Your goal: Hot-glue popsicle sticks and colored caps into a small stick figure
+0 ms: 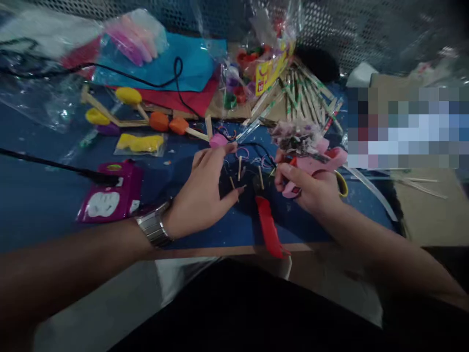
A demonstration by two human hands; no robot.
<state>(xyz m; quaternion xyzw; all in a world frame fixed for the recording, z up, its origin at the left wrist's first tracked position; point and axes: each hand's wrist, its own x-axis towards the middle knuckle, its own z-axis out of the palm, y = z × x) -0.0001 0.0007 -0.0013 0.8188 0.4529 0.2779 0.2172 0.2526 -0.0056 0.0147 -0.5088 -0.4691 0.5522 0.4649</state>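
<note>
My right hand (309, 188) is closed around the handles of pink scissors (318, 164), held just above the blue table top (44, 200). My left hand (205, 188), with a metal watch on the wrist, lies over the table with fingers spread and holds nothing. Its fingertips reach toward several short wooden stick pieces (240, 168) lying between the two hands. A red plastic tool (269, 227) lies near the table's front edge, just below both hands. A fluffy pink and purple bundle (296, 137) sits right behind the scissors.
A stick frame with yellow and orange clay balls (146, 115) lies at the back left. A magenta packet (110, 193) and black cable (54, 166) sit left. Paper-wrapped sticks (308, 95), plastic bags, blue and red sheets (176, 73) crowd the back. Cardboard (428, 205) lies right.
</note>
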